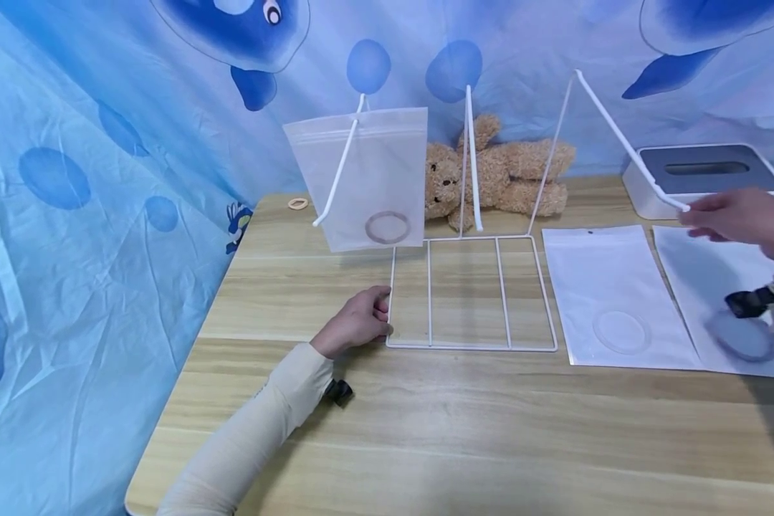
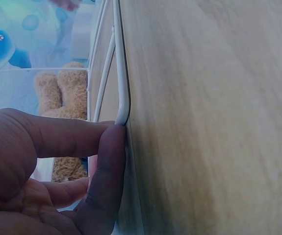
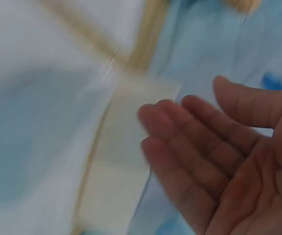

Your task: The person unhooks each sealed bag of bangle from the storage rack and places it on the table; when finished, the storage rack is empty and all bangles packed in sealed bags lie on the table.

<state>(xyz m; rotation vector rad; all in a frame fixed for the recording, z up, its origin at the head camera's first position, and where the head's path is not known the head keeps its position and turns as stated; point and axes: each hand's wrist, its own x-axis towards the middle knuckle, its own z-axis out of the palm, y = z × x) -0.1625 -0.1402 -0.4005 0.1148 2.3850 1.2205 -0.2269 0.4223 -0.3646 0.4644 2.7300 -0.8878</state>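
Note:
A white wire rack (image 1: 428,294) stands on the wooden table, with three slanted prongs above its flat base. At the base's front left corner my left hand (image 1: 361,319) pinches the wire; thumb and forefinger (image 2: 112,152) meet there in the left wrist view. From the rack's left prong hangs a frosted zip bag (image 1: 374,172) with a ring mark near its bottom. My right hand (image 1: 742,218) is beside the tip of the right prong (image 1: 632,154). Seen by the right wrist camera, its fingers (image 3: 190,156) are loosely extended, the thumb is apart, and the palm holds nothing.
Two more zip bags lie flat right of the rack, one nearer the rack (image 1: 619,279) and one under my right arm (image 1: 690,287). Behind are a brown teddy bear (image 1: 490,172) and a tissue box (image 1: 645,197). A small wooden ring (image 1: 298,199) lies back left.

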